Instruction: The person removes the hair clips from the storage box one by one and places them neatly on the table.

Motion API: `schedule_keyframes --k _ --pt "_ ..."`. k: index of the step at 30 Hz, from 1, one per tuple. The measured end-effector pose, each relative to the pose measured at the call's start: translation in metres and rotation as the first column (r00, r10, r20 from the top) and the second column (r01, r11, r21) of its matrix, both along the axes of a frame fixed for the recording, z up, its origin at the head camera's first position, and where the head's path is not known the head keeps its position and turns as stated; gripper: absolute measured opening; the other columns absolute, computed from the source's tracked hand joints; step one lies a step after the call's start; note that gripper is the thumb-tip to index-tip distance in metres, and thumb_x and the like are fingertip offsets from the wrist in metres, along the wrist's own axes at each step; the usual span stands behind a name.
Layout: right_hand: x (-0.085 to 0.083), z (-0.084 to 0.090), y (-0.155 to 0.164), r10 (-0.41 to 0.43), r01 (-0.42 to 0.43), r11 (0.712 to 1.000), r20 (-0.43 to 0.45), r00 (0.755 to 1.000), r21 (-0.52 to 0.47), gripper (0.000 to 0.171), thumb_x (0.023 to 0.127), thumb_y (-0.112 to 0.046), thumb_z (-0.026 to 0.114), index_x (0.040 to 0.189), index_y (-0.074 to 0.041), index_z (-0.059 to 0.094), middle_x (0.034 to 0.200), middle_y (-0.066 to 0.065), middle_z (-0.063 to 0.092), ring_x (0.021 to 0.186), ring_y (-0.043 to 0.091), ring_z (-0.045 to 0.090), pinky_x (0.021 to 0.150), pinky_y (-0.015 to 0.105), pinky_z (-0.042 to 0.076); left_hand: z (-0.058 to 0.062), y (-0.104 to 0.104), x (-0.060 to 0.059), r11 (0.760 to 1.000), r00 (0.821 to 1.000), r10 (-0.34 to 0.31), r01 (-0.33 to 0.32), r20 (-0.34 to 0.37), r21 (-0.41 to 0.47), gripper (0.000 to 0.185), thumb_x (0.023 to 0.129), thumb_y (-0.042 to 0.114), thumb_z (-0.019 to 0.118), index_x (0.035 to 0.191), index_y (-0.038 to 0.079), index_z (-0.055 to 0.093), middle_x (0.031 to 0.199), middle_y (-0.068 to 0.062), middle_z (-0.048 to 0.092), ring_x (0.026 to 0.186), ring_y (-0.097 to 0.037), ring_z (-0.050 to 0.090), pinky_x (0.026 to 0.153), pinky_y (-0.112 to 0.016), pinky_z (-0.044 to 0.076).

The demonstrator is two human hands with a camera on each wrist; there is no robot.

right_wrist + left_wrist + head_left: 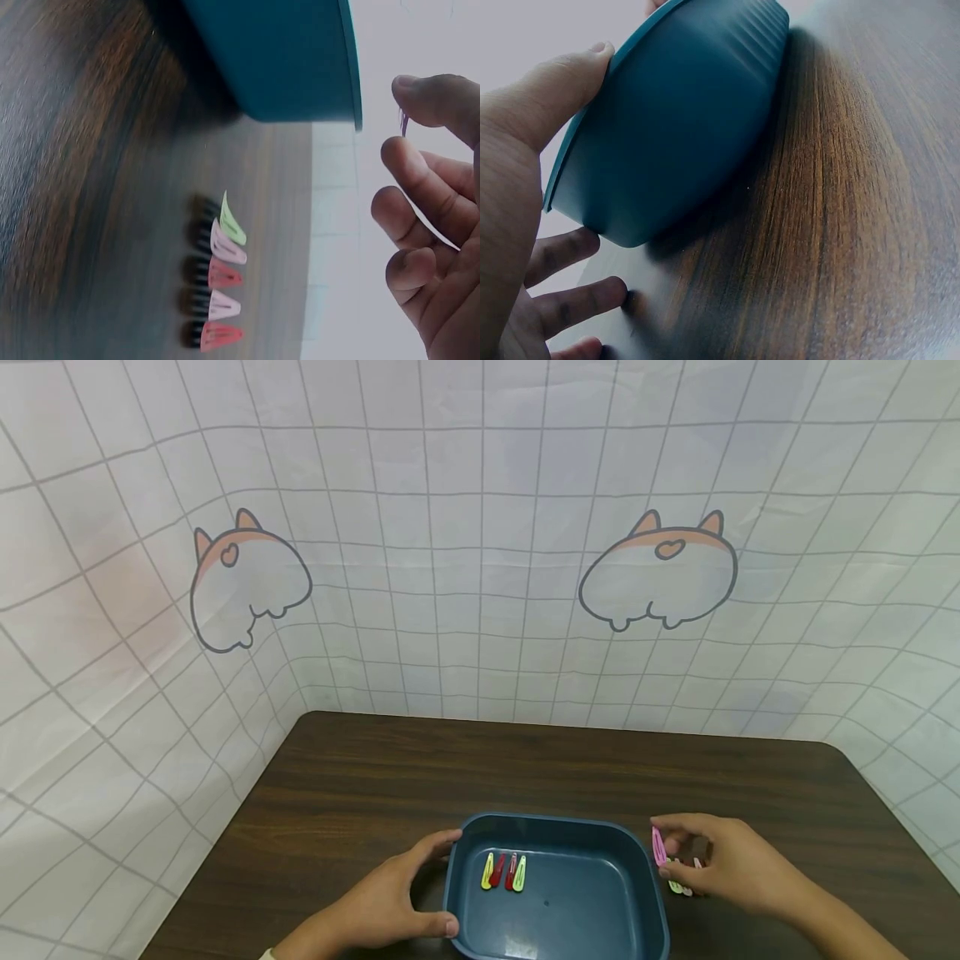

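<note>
Hair clips: four already in blue tray [645,893], lying in row near its left end. Right hand [731,864] pinches pink clip [658,846] just beside tray's right rim. Left hand [390,902] grips tray's left wall, steadying. Five clips [219,274] left on worktop [375,768]; judged roughly halfway.

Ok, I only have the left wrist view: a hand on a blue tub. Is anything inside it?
Observer: Yes. The head view shows four hair clips lying in the tub, two yellow-green and two red.
Operator: And the other hand?
Observer: The right hand pinches a pink clip at the tub's right rim.
Operator: Any clips outside the tub?
Observer: Five, in a row of clips on the table beside the tub.
</note>
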State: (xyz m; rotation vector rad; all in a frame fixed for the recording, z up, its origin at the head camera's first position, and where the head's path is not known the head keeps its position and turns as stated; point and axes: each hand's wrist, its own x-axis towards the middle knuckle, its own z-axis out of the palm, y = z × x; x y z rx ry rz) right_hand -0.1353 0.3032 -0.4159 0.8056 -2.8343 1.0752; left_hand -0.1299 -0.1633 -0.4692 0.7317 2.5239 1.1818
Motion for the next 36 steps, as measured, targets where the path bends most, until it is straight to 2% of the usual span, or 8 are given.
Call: schedule_keyframes --k 10,18,25,36 --pt "0.001 -0.003 0.015 -0.061 0.06 0.998 0.029 0.998 0.018 0.051 0.09 -0.031 0.081 0.133 -0.009 0.066 0.095 -0.012 0.064 0.055 0.006 0.052 0.048 0.026 0.046 0.0 0.0 0.001 1.0 1.0 0.003 -0.003 -0.003 -0.008 0.095 0.083 0.056 0.081 0.159 0.039 0.027 0.149 0.004 0.052 0.132 -0.027 0.054 0.105 -0.07 0.037" --pt "0.003 -0.008 0.023 -0.069 0.069 0.997 -0.013 0.998 0.028 0.049 0.09 -0.029 0.082 0.131 -0.008 0.066 0.093 -0.015 0.065 0.062 0.004 0.053 0.052 0.025 0.046 0.0 0.0 0.001 1.0 1.0 -0.005 0.005 -0.001 -0.011 0.096 0.082 0.057 0.081 0.159 0.038 0.027 0.147 0.005 0.053 0.131 -0.025 0.054 0.105 -0.069 0.037" --pt "0.003 -0.012 0.033 -0.076 0.078 0.996 -0.059 0.995 0.039 0.048 0.087 -0.026 0.084 0.128 -0.008 0.068 0.09 -0.018 0.064 0.066 0.002 0.053 0.054 0.024 0.045 0.002 0.001 0.002 1.0 1.0 0.004 -0.004 0.018 -0.019 0.095 0.083 0.055 0.081 0.159 0.038 0.028 0.149 0.002 0.052 0.132 -0.03 0.053 0.104 -0.071 0.035" --pt "0.001 -0.015 0.048 -0.138 0.142 0.986 -0.053 0.989 0.082 0.049 0.086 -0.032 0.085 0.127 -0.009 0.07 0.089 -0.021 0.065 0.075 0.002 0.056 0.061 0.024 0.046 0.002 0.004 0.001 1.0 1.0 0.005 -0.005 0.006 -0.02 0.096 0.082 0.057 0.082 0.159 0.038 0.027 0.148 0.004 0.052 0.132 -0.027 0.053 0.105 -0.07 0.035"
